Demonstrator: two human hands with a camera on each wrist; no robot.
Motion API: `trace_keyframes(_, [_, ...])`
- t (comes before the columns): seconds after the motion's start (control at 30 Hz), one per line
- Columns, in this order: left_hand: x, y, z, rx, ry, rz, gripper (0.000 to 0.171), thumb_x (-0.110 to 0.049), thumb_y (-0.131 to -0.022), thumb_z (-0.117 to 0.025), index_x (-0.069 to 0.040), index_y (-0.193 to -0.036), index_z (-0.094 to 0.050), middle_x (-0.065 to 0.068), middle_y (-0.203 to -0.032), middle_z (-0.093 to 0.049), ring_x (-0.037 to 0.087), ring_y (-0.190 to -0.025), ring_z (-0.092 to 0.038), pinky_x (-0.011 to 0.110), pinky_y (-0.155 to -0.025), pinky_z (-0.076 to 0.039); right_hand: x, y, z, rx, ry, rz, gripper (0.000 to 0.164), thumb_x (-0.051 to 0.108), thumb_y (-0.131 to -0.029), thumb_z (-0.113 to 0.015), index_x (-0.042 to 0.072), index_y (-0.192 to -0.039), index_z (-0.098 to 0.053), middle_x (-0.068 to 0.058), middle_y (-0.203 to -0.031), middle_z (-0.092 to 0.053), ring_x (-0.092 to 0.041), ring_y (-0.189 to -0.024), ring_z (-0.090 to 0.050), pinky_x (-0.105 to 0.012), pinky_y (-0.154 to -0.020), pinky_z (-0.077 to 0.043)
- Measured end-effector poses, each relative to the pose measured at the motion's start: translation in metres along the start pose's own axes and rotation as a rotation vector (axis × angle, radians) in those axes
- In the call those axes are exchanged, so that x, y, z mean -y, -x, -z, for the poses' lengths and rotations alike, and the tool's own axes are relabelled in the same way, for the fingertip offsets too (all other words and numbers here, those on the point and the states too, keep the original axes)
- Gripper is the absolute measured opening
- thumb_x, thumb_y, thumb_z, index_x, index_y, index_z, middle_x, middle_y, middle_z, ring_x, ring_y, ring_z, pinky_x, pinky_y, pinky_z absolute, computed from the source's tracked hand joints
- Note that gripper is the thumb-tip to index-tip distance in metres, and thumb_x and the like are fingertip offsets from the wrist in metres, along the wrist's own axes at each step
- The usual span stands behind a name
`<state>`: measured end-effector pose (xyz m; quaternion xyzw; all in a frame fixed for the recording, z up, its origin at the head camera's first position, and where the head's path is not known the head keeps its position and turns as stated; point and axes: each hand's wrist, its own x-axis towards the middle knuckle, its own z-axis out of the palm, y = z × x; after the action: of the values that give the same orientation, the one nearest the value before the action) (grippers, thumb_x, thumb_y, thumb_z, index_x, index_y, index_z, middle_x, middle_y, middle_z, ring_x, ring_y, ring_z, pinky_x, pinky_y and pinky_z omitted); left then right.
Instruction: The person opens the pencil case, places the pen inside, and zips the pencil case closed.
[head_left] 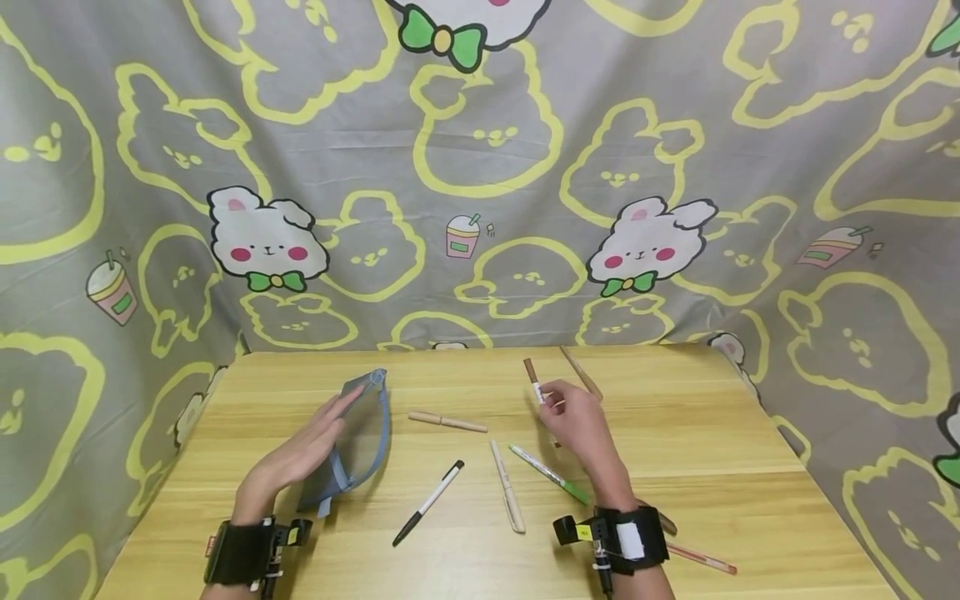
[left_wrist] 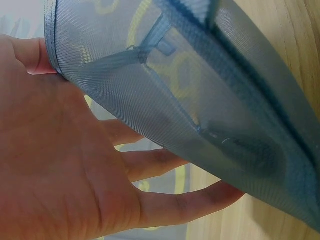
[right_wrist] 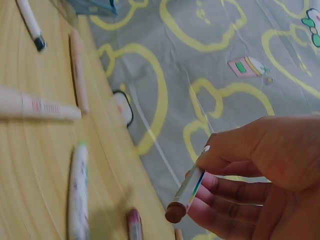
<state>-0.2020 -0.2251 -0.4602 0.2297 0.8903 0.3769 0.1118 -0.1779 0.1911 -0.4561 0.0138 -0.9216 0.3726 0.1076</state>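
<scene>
A blue-grey mesh pouch stands tilted at the left of the table, its mouth spread toward the right. My left hand lies along its outer left side with nearly straight fingers. In the left wrist view the finger ends pass behind the mesh pouch, and the thumb touches its edge. Over the right half of the table, my right hand pinches a marker with brown ends and a white barrel between thumb and fingers. The right wrist view shows this marker tilted, one brown end toward the camera.
Between the hands lie a black-and-white pen, a beige pen, another beige pen and a green-ended marker. A brown pen lies at the back, a reddish pen beside the right wrist. A patterned curtain borders the wooden table.
</scene>
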Motion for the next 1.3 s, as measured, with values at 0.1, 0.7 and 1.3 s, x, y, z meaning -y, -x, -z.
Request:
trace_keyframes(0.1, [0.0,0.0,0.0,0.004,0.003,0.005,0.055,-0.017,-0.111,-0.021,-0.006,-0.165,-0.016,0.035,-0.165,-0.006,0.057,-0.15,-0.005,0.081,-0.109,-0.011,0.007,-0.002,-0.01,0.032,-0.009,0.021,0.031,-0.005,-0.086,-0.066,-0.002,-0.116,-0.071,-0.007,-0.085,-0.068,-0.019,-0.077,-0.068,-0.034,-0.066,-0.056])
trace_keyframes(0.7, [0.001,0.0,0.0,-0.002,-0.004,-0.029,0.054,-0.019,-0.112,-0.02,-0.002,-0.164,-0.016,0.035,-0.164,-0.009,0.058,-0.149,-0.006,0.081,-0.11,-0.01,0.067,0.0,-0.058,0.185,-0.014,0.11,0.035,0.001,-0.09,-0.07,-0.001,-0.125,-0.07,-0.006,-0.088,-0.07,-0.011,-0.069,-0.065,-0.022,-0.048,-0.049])
trace_keyframes(1.3, [0.003,-0.001,-0.002,-0.001,-0.003,-0.037,0.055,-0.019,-0.112,-0.02,0.0,-0.163,-0.016,0.037,-0.163,-0.009,0.059,-0.148,-0.006,0.081,-0.109,-0.011,0.111,0.002,-0.099,0.26,-0.046,0.152,0.026,0.001,-0.09,-0.071,0.002,-0.115,-0.077,-0.006,-0.09,-0.075,-0.007,-0.066,-0.06,-0.021,-0.053,-0.048])
